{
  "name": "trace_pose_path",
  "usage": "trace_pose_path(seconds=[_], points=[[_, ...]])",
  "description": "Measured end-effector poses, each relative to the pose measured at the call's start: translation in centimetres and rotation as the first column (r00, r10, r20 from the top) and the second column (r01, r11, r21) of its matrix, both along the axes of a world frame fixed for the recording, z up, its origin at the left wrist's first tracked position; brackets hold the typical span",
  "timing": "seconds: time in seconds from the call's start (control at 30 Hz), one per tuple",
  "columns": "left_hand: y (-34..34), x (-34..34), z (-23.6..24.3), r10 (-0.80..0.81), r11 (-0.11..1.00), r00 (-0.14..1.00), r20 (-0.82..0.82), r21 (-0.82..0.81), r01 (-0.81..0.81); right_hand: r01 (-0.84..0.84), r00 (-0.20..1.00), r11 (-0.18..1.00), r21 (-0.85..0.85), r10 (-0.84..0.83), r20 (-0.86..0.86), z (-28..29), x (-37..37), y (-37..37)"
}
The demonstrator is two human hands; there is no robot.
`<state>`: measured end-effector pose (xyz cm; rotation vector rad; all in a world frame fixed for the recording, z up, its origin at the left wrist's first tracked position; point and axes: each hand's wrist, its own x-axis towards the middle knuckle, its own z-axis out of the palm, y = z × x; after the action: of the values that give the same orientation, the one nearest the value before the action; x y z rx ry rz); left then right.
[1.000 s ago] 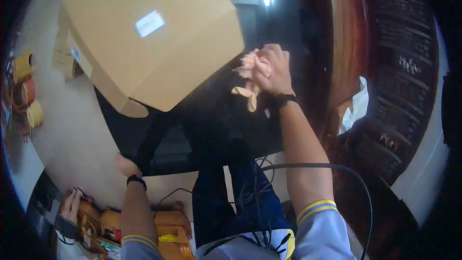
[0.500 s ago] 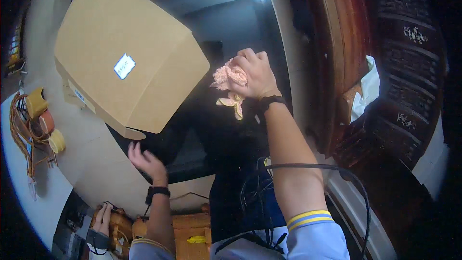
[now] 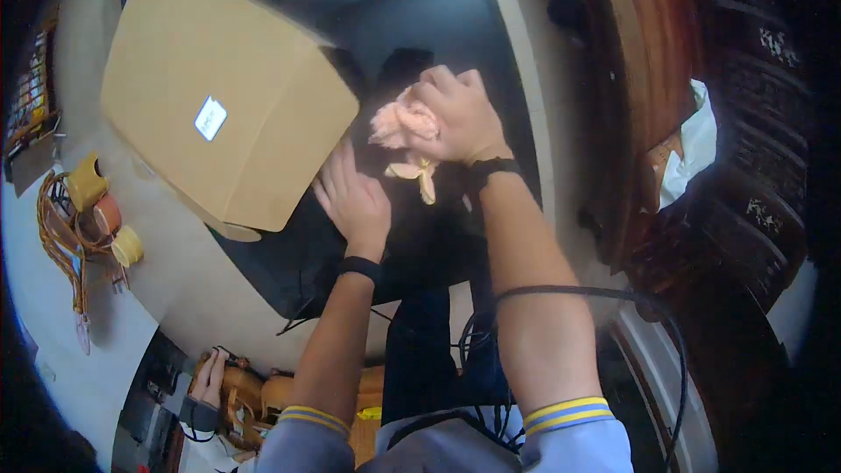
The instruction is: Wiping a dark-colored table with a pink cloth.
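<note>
My right hand (image 3: pixel 462 116) is closed around a bunched pink fluffy cloth (image 3: pixel 401 125), with its pale yellow trim (image 3: pixel 419 177) hanging toward me. The cloth is over the glossy black tabletop (image 3: pixel 427 9). My left hand (image 3: pixel 357 210) lies with straight fingers at the near right edge of a large brown cardboard box (image 3: pixel 210 61), its fingertips at or just under that edge. A white label with a blue border (image 3: pixel 210 117) sits on the box's upper face. Between the two hands there is a narrow stretch of black surface.
Brown cords and small yellow and red holders (image 3: pixel 88 184) hang at the far left. Along the right runs a dark red wooden piece of furniture (image 3: pixel 644 44) with a white cloth or paper (image 3: pixel 688 153). A black cable (image 3: pixel 604 292) crosses my right forearm. Part of another person (image 3: pixel 208 381) shows lower left.
My left hand has moved right and forward, from the box's near left corner to its near right edge. My right hand, still gripping the cloth, has shifted slightly left and away.
</note>
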<state>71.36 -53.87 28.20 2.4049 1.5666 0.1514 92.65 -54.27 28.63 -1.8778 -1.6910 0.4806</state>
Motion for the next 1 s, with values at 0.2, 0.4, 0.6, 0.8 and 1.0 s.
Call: trace_pose_path(seconds=[0.2, 0.4, 0.6, 0.8, 1.0], points=[[-0.8, 0.5, -1.0, 0.018, 0.989, 0.995, -0.096, 0.149, -0.003, -0.022, 1.0, 0.993, 0.112, 0.019, 0.023, -0.9, -0.1, -0.3], [-0.5, -0.1, -1.1, -0.006, 0.98, 0.997, -0.074, 0.2, 0.021, 0.007, 1.0, 0.995, 0.102, -0.009, 0.024, -0.8, -0.9, -0.1], [-0.4, 0.8, -1.2, 0.004, 0.978, 0.998, -0.061, 0.208, 0.009, -0.016, 0.999, 0.965, 0.262, 0.028, -0.043, -1.6, 0.2, -0.7], [-0.5, -0.2, -1.3, 0.026, 0.977, 0.999, -0.041, 0.212, -0.017, -0.108, 0.99, 0.979, 0.175, 0.122, -0.068, -1.6, 0.2, -9.1], [-0.8, 0.7, -1.1, 0.021, 0.985, 1.0, -0.012, 0.172, -0.019, -0.214, 0.969, 0.969, -0.125, 0.194, -0.154, 0.9, 1.6, -23.3]])
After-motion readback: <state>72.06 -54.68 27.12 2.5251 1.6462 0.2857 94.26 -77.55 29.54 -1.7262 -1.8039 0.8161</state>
